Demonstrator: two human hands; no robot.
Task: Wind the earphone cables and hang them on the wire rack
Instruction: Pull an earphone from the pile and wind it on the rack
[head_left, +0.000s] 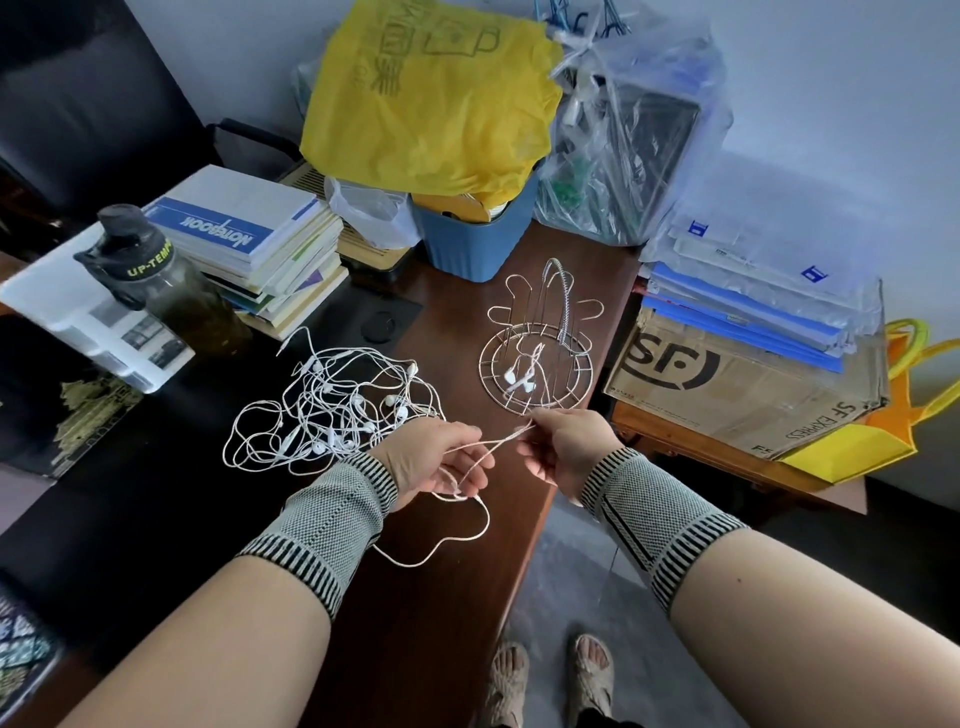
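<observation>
- White cable (470, 453) stretched between both hands, mid-wind: judged to be the winding step for one earphone, with nothing hung from the hooks yet.
- Left hand (434, 460) palm turned inward, fingers loosely curled round several turns of the cable; slack loop (457, 545) drooping below the wrist toward the desk edge.
- Right hand (563, 449) just beside the left, thumb and forefinger pinched shut on the cable's far end, drawing it taut.
- Both forearms raised over the desk (457, 332), knitted wrist sleeves on each.
- Next move, as a guess: more turns laid round the left fingers, tail tucked, then the bundle lifted to a hook; calls for steady tension so the coil does not spring apart.
- Just beyond the right hand: wire rack (535, 358) upright, hooks bare, one pair of earbuds (519, 379) lying within its round base.
- Beyond and outward of the left hand: tangled heap of earphones (337, 405) waiting on the desk.
- Further out: stacked books (249, 244), water bottle (156, 280), blue bin (472, 244), cardboard box (737, 384).
</observation>
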